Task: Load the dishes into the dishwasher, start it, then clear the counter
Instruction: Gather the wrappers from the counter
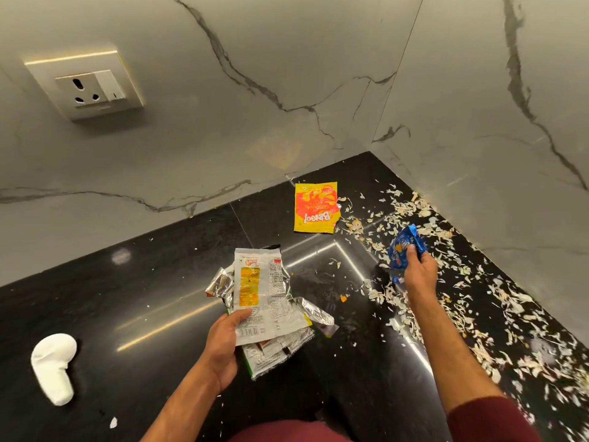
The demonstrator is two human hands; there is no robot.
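Here, a glossy black stone counter (153, 282) runs into a corner formed by two grey marble-look walls with dark veins. On the wall up and to the left of the left hand sits a cream socket plate (87, 84) with a switch beside the socket holes.

The left hand (223, 344) grasps a bundle of empty snack wrappers (264, 301), thumb pressed on top of a white-and-silver packet with an orange panel, with more crumpled foil wrappers fanned out beneath it. The right hand (419, 272) reaches forward over the counter and pinches a crumpled blue wrapper (404, 250), held just above the surface.

Between the two hands and farther back, near the wall, a flat yellow-and-orange snack packet (315, 207) lies on the counter, its print upside down. Pale vegetable peelings (446, 282) are scattered thickly around and to the right of the right hand, along the right wall toward the near edge. A small orange crumb (343, 298) lies between the hands. Well to the left of the left hand rests a white curved object (54, 365); what it is cannot be told. Both forearms come out of dark red sleeves (490, 419).
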